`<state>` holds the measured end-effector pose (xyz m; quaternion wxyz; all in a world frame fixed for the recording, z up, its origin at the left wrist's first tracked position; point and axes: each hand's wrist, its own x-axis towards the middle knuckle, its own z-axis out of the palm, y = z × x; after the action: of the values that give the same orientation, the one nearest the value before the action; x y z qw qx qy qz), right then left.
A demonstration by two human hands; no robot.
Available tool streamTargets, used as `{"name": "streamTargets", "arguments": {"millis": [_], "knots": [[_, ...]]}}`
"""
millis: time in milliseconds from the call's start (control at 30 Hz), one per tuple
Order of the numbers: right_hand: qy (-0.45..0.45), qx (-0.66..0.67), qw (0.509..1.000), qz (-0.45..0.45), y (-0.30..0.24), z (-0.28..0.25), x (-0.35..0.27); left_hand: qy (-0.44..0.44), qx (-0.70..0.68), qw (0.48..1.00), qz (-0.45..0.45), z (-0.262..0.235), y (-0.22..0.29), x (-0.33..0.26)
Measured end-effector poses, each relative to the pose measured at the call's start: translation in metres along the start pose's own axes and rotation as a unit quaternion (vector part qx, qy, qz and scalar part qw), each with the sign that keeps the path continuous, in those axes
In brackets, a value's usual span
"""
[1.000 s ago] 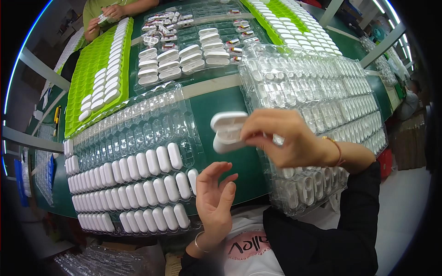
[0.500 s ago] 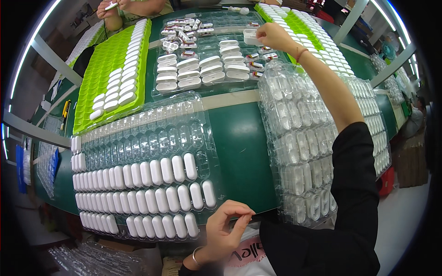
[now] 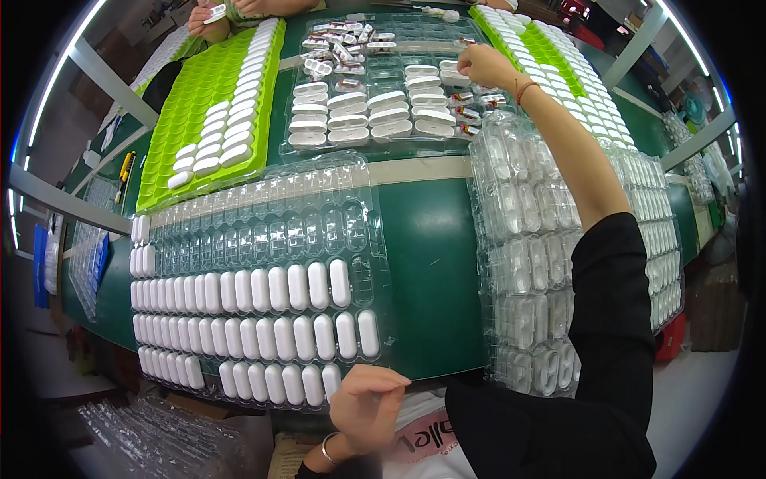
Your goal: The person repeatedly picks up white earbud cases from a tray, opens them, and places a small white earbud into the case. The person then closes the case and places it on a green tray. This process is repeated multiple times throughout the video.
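Observation:
My right hand (image 3: 488, 69) reaches to the far side of the table, its fingers curled at the right end of an open white oblong case (image 3: 452, 74). That case sits in a clear tray with several similar open cases (image 3: 388, 110) and small silver-and-red parts (image 3: 467, 114). Close to my body, my left hand (image 3: 369, 407) is closed, thumb and fingertips pinched together; anything between them is too small to make out. It is near the front row of closed white cases (image 3: 292, 385) in another clear tray (image 3: 363, 297).
Stacked clear trays (image 3: 531, 263) stand under my right forearm. Green trays with white cases lie far left (image 3: 155, 164) and far right (image 3: 550, 60). Another person's hand (image 3: 209, 24) holds a white case at the far left. Small parts (image 3: 343, 40) lie heaped at the back.
The view has shifted, so the scene sits farther right. The open case at my right hand has come down into line with the other cases. My left hand stays pinched near my body.

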<state>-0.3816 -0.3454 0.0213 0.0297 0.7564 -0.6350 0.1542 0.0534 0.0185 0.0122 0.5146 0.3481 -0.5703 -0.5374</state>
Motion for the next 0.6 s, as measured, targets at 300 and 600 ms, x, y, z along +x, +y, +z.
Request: {"name": "streamTargets", "arguments": {"millis": [300,600], "knots": [[0.112,0.084,0.99,-0.03,-0.08,-0.097,-0.107,0.138,0.501,0.842,0.142,-0.141,0.019,0.078],[0.105,0.194,0.97,0.097,-0.149,-0.135,-0.275,0.204,0.758,0.619,-0.023,-0.45,-0.068,0.202]]}}
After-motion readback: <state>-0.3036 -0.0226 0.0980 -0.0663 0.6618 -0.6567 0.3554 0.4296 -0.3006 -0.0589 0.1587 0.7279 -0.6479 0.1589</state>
